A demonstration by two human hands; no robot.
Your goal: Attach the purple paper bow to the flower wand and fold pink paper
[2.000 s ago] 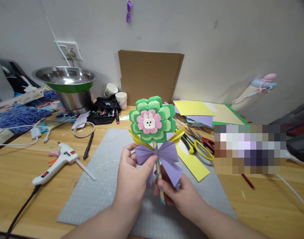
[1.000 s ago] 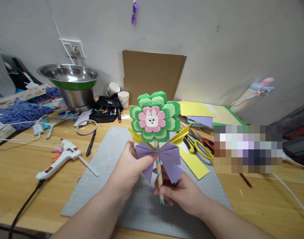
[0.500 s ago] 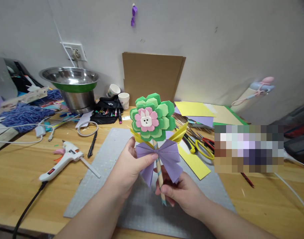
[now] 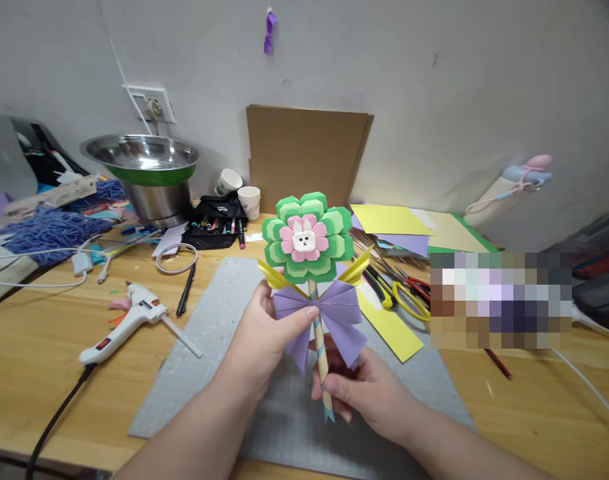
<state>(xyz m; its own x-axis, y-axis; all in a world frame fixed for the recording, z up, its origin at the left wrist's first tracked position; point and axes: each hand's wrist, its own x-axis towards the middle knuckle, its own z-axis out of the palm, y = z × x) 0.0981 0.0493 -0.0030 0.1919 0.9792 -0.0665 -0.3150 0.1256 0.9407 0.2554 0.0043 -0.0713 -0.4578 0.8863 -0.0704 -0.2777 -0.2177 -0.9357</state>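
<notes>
A paper flower wand (image 4: pixel 337 223) stands nearly upright between my hands, its green layered petals around a pink ring with a white bunny face. Below the bloom sit yellow paper wings (image 4: pixel 355 268) and a purple paper bow (image 4: pixel 342 313). My left hand (image 4: pixel 269 327) is closed on the bow's middle and the stick, thumb pressed on the knot. Lower down, my right hand (image 4: pixel 362 387) pinches the tan stick (image 4: pixel 321 357), which has a spiral blue stripe and a notched blue tip. Some right-hand fingers are hidden behind the stick and bow.
Beneath lies a grey cutting mat (image 4: pixel 194 387). To the left are a white glue gun (image 4: pixel 127 327) with a black cord and a black pen (image 4: pixel 185 290). Yellow-handled pliers (image 4: pixel 382 287) and yellow paper (image 4: pixel 397 330) lie right. A steel bowl (image 4: pixel 144 157) and brown cardboard (image 4: pixel 304 153) stand behind.
The flower head has turned to face me more squarely, and its bunny face has shifted slightly right. The stick's tip has dropped a little. Both hands keep their hold.
</notes>
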